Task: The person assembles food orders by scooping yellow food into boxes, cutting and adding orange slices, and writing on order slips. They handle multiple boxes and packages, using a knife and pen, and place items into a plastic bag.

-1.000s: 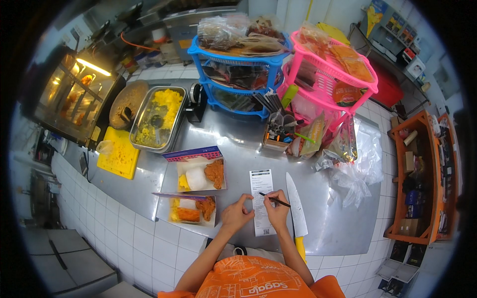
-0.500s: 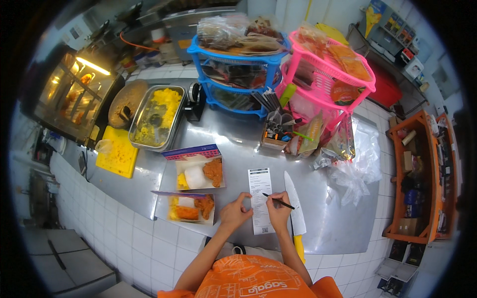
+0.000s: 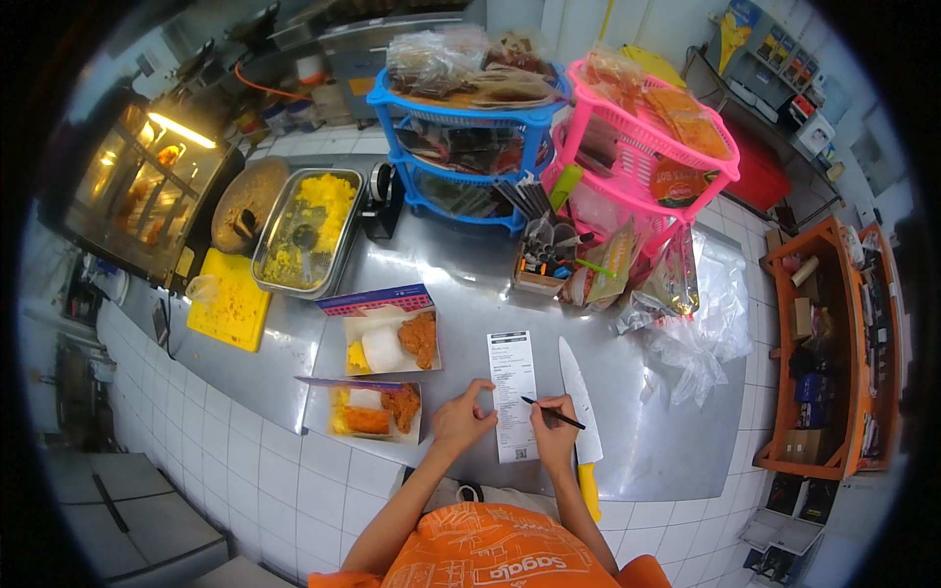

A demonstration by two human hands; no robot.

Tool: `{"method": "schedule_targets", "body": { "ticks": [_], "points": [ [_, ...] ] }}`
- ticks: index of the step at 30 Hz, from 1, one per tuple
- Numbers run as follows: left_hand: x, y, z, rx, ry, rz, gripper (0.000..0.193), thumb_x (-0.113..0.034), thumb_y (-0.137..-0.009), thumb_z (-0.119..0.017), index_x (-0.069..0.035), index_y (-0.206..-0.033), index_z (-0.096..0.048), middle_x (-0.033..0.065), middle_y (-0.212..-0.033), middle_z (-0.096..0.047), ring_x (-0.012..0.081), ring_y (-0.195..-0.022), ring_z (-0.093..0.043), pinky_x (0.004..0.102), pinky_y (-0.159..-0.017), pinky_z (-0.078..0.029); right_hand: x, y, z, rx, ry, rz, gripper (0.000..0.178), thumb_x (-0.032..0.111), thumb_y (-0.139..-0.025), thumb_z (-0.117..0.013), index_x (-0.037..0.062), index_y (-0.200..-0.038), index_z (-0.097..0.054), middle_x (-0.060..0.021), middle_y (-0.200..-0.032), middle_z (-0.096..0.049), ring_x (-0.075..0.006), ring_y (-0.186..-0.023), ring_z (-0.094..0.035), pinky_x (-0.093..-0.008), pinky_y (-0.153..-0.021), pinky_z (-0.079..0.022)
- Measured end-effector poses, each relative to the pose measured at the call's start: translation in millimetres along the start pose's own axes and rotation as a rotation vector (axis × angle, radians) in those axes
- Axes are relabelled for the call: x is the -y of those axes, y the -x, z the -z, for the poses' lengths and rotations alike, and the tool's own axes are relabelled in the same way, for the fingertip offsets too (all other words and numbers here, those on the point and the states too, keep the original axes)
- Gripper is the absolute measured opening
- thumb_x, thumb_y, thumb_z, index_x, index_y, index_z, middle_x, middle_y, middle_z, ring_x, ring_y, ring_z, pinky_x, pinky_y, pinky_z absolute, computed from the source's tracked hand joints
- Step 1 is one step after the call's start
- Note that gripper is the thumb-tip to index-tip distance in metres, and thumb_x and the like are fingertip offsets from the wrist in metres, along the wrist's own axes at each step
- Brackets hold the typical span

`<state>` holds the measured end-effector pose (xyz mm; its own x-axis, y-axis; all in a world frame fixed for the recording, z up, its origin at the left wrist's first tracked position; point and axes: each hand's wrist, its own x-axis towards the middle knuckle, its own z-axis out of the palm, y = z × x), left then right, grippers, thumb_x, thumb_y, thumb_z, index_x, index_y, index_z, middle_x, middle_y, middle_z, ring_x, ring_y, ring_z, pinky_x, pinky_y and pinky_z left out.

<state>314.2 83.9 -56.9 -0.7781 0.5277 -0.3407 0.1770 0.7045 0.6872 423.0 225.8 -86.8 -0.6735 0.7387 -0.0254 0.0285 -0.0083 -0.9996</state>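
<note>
A long white printed receipt [image 3: 512, 365] lies flat on the steel table in front of me. My left hand [image 3: 463, 419] rests at its left edge, thumb and forefinger bent but apart, holding nothing. Between the fingers of my right hand [image 3: 556, 423] is a black pen [image 3: 555, 412], its tip over the middle of the receipt. Just right of that hand lies a large knife [image 3: 580, 402] with a yellow handle, blade pointing away. To the left stand two open food boxes: the farther box [image 3: 436, 361] and the nearer box [image 3: 420, 423], each holding fried chicken, white rice and yellow food.
Farther left are a steel tray [image 3: 263, 257] of yellow food, a yellow cutting board [image 3: 235, 316] and a lit display warmer [image 3: 137, 186]. Blue tiered racks [image 3: 470, 116] and pink racks [image 3: 637, 186] stand behind a utensil box [image 3: 539, 282]. Clear plastic bags [image 3: 691, 358] lie at the right.
My right hand has shifted slightly down and to the right, and the pen tip has moved lower on the receipt. My left hand stays at the receipt's edge.
</note>
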Motion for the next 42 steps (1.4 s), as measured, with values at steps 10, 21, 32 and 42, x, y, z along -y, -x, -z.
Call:
{"method": "schedule_targets", "body": {
  "ticks": [10,21,32,42],
  "points": [
    [-1,0,1,0.016,-0.002,0.017,0.048,-0.028,-0.074,-0.074,-0.028,-0.117,-0.053,-0.0019,-0.065,-0.060,0.0187,-0.061,-0.064,0.0358,-0.058,-0.049,-6,-14,-9,0.064,-0.017,-0.006,0.012,-0.006,-0.082,-0.067,-0.0004,-0.088,-0.059,-0.0081,-0.089,-0.064,-0.0125,-0.087,-0.060,-0.0260,-0.081,-0.049],
    [-2,0,2,0.011,0.000,0.014,0.048,-0.027,-0.074,-0.075,-0.028,-0.117,-0.053,-0.0025,-0.066,-0.060,0.0179,-0.061,-0.064,0.0355,-0.058,-0.049,-6,-2,-2,0.065,-0.040,-0.030,0.015,-0.007,-0.081,-0.066,0.0005,-0.087,-0.055,-0.0079,-0.089,-0.062,-0.0122,-0.085,-0.060,-0.0254,-0.080,-0.049],
    [1,-1,-1,-0.008,0.012,-0.009,0.047,-0.027,-0.074,-0.074,-0.027,-0.116,-0.054,-0.0018,-0.064,-0.060,0.0191,-0.059,-0.063,0.0356,-0.056,-0.048,-3,12,7,0.105,0.077,0.010,0.018,-0.007,-0.077,-0.065,0.0022,-0.085,-0.052,-0.0070,-0.085,-0.060,-0.0127,-0.080,-0.059,-0.0259,-0.076,-0.049],
    [0,-1,1,0.030,-0.004,0.029,0.048,-0.027,-0.075,-0.075,-0.028,-0.118,-0.054,-0.0024,-0.066,-0.062,0.0187,-0.063,-0.065,0.0358,-0.060,-0.050,-6,13,8,0.067,0.135,0.102,0.016,-0.006,-0.076,-0.065,0.0013,-0.082,-0.052,-0.0081,-0.082,-0.059,-0.0137,-0.077,-0.058,-0.0255,-0.073,-0.048]
  ]
}}
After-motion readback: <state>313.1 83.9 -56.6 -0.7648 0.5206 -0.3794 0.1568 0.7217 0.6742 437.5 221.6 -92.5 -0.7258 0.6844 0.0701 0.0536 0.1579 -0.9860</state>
